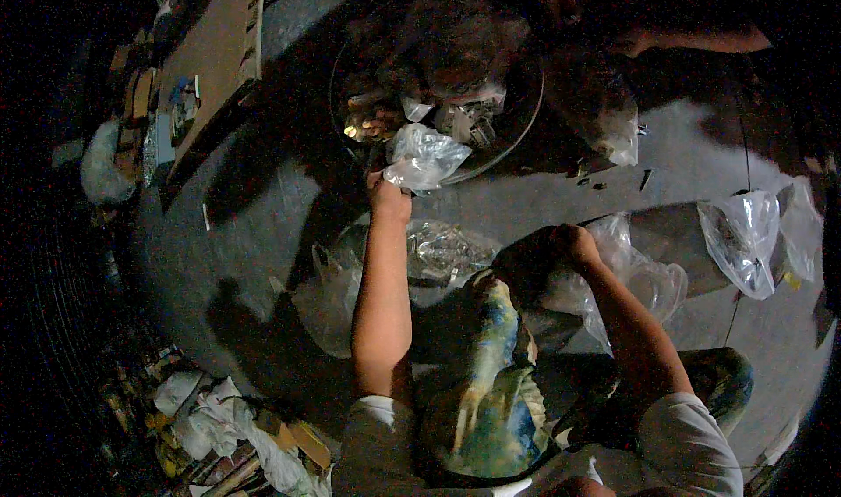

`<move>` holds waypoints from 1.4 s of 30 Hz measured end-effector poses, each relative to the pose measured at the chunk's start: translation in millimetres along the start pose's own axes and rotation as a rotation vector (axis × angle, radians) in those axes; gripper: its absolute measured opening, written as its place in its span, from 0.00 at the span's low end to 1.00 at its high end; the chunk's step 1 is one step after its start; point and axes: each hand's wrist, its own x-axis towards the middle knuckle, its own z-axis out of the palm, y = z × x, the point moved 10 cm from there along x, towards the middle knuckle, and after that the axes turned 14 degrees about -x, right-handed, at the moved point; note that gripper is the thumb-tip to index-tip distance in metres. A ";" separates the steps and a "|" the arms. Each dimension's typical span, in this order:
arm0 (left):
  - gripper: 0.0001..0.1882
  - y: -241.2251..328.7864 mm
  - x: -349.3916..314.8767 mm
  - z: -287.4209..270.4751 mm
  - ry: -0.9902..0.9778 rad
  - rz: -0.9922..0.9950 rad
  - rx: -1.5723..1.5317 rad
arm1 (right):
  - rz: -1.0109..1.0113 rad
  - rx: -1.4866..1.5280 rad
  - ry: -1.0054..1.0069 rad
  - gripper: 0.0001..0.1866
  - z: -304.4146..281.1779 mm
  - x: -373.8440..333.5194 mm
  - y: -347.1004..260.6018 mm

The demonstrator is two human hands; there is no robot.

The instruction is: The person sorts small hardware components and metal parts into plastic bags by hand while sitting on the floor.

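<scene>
My left hand reaches forward to the near rim of a wide round tray. Its fingers are closed on a crumpled clear plastic bag, which lies partly over that rim. Inside the tray are brass-coloured small pieces, greyish scraps and a large dark heap too dim to name. My right hand is curled above my lap, beside a loose clear plastic bag. Shadow hides its fingertips and whatever they hold. Between my arms sits a clear bag of shiny small pieces.
Another person's arm extends in at the far right, above a dim bag. More clear bags lie to the right. A wooden board stands far left. Crumpled white plastic and cardboard pieces fill the near left.
</scene>
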 end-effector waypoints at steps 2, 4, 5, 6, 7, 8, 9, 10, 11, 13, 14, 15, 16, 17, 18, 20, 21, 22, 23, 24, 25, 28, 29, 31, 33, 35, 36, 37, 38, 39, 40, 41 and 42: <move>0.19 -7.7 3.9 0.7 -0.055 -0.059 -0.071 | 0.022 0.049 -0.046 0.14 -1.5 -0.4 -0.2; 0.17 -5.4 6.0 4.7 -0.133 -0.044 -0.145 | -0.006 0.042 -0.032 0.13 -7.5 -1.8 -9.7; 0.17 -3.9 6.6 2.7 -0.129 -0.041 -0.144 | -0.009 0.043 -0.035 0.13 -9.6 -3.0 -14.7; 0.16 -1.6 6.7 2.6 -0.147 -0.043 -0.209 | 0.001 0.096 -0.066 0.14 -8.8 -4.6 -18.9; 0.15 -4.0 3.8 9.6 -0.168 -0.055 -0.282 | 0.022 0.142 -0.093 0.14 -8.5 -6.0 -15.2; 0.15 -4.5 1.2 13.2 -0.166 -0.059 -0.285 | 0.025 0.138 -0.095 0.14 -7.8 -6.1 -11.8; 0.15 -6.7 -1.5 16.6 -0.161 -0.098 -0.337 | 0.001 0.097 -0.068 0.15 -11.1 -5.9 -12.0; 0.15 -8.0 -4.3 20.6 -0.156 -0.135 -0.388 | -0.025 0.058 -0.040 0.15 -13.4 -5.2 -11.5; 0.15 -6.0 -6.5 24.0 -0.154 -0.135 -0.390 | -0.025 0.056 -0.042 0.15 -11.9 -4.5 -9.2; 0.17 -0.8 -7.8 23.1 -0.108 -0.115 -0.377 | 0.009 -0.024 -0.038 0.16 -8.2 -2.7 -1.0; 0.19 3.8 -8.2 27.2 -0.152 -0.104 -0.367 | 0.009 -0.026 -0.037 0.16 -6.4 -1.5 1.9; 0.19 5.9 -8.4 27.7 -0.153 -0.104 -0.370 | 0.001 -0.012 -0.027 0.16 -5.9 -0.3 4.3; 0.21 11.5 -8.7 24.1 -0.153 -0.103 -0.353 | -0.015 0.008 -0.024 0.16 -6.5 0.1 -4.2; 0.22 16.4 -9.4 21.1 -0.154 -0.102 -0.336 | -0.022 0.012 -0.028 0.16 -7.1 -0.7 -11.3; 0.22 21.4 -10.5 17.8 -0.149 -0.095 -0.333 | -0.044 0.022 -0.024 0.16 -9.2 -2.2 -19.5; 0.22 16.8 -19.8 16.8 -0.063 -0.097 -0.231 | -0.050 0.017 -0.016 0.16 -15.3 -4.7 -17.0; 0.22 14.2 -27.1 19.9 -0.064 -0.103 -0.236 | -0.042 0.015 -0.030 0.16 -16.6 -5.4 -15.0; 0.24 7.7 -37.9 24.0 -0.058 -0.156 -0.253 | -0.035 0.015 -0.041 0.16 -19.9 -6.3 -12.6; 0.26 2.2 -51.4 26.3 -0.046 -0.207 -0.266 | -0.035 0.015 -0.044 0.16 -24.5 -8.6 -20.1; 0.25 -4.0 -67.8 28.2 -0.037 -0.225 -0.225 | -0.042 0.302 -0.094 0.17 -25.1 -12.8 -29.4; 0.25 -4.6 -77.3 23.3 -0.130 -0.258 -0.244 | -0.068 0.599 -0.149 0.19 -32.8 -19.4 -59.2; 0.20 -33.3 -121.1 26.7 -0.377 -0.419 -0.365 | 0.110 1.184 -0.326 0.21 -65.9 -56.0 -131.2; 0.17 -65.6 -128.7 1.6 -0.184 -0.490 -0.343 | 0.091 1.484 -0.344 0.22 -77.0 -62.7 -145.0; 0.14 -110.1 -168.1 -16.9 -0.021 -0.726 -0.373 | 0.057 1.790 -0.365 0.23 -81.7 -65.2 -149.2; 0.16 -132.5 -181.8 -40.1 0.085 -0.735 0.231 | 0.106 0.859 -0.338 0.22 -56.9 -60.0 -94.0; 0.14 -111.6 -164.6 -13.7 -0.380 -0.454 0.691 | 0.146 0.822 -0.297 0.21 -58.1 -59.8 -69.3; 0.12 -75.3 -146.7 8.1 -0.579 0.182 0.764 | 0.154 0.609 -0.223 0.19 -56.7 -55.2 -51.1; 0.12 -68.3 -138.3 25.9 -0.562 0.218 0.767 | 0.187 0.377 -0.137 0.17 -64.9 -54.9 -26.8; 0.12 -57.1 -125.7 40.8 -0.564 0.196 0.726 | 0.189 0.369 -0.144 0.17 -66.8 -56.8 -28.7; 0.12 -36.7 -120.2 62.6 -0.555 0.338 0.697 | 0.065 0.253 -0.066 0.16 -84.1 -53.1 -43.5; 0.12 -28.8 -104.4 71.8 -0.518 0.389 0.808 | -0.066 0.140 0.015 0.14 -98.3 -48.2 -63.6; 0.12 -25.9 -89.4 80.0 -0.490 0.398 0.811 | -0.069 0.133 0.016 0.14 -100.6 -42.4 -70.9; 0.12 -23.5 -74.7 89.6 -0.462 0.406 0.814 | -0.109 0.117 0.073 0.15 -109.3 -33.5 -82.2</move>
